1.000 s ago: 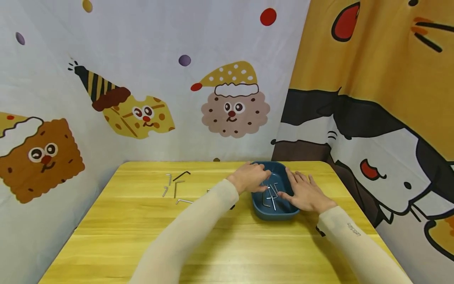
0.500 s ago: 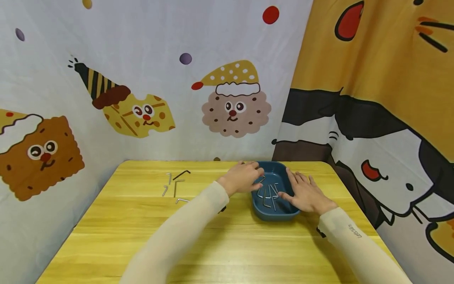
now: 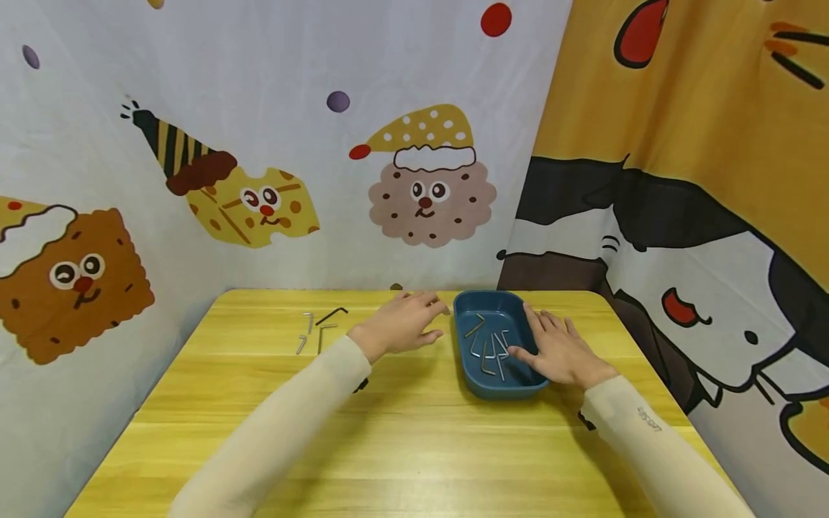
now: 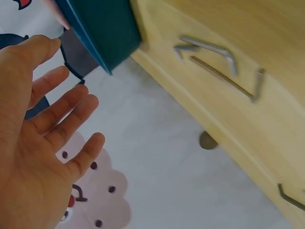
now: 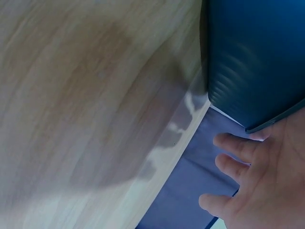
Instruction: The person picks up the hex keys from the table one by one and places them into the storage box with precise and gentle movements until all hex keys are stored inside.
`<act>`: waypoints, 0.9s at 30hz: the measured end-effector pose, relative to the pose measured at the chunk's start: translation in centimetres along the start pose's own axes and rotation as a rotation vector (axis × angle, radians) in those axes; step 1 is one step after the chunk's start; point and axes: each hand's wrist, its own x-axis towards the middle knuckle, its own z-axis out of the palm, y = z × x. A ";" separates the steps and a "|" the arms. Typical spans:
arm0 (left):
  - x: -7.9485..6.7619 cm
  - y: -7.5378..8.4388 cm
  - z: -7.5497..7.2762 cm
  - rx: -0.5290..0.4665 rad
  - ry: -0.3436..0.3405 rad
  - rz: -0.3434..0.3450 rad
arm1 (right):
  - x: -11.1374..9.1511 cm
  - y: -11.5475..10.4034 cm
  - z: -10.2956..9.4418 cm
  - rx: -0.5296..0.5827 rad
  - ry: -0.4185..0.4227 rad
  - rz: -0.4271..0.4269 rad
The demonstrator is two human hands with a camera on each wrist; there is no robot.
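A wooden table [image 3: 447, 453] stands before white cloth [image 3: 278, 72] printed with 3 hatted cartoon snacks [image 3: 432, 223].

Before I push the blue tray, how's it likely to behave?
The blue tray probably won't tip easily: it sits broad and low on the table. It looks stiff, with no visible sag. The L-shaped keys lying loose inside would likely slide.

Blue tray [image 5: 257, 57] cropped by the right wrist view's edges, its inside hidden.
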 end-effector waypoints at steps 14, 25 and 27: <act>-4.6 -3.7 2.3 -0.049 -0.047 -0.003 | 0.0 -0.2 -0.2 0.006 -0.007 0.005; -6.9 -5.8 4.3 -0.073 -0.110 -0.064 | 0.1 0.1 0.1 0.022 -0.011 0.014; -7.1 -6.0 4.6 -0.080 -0.118 -0.072 | 0.1 0.2 0.2 0.028 -0.015 0.019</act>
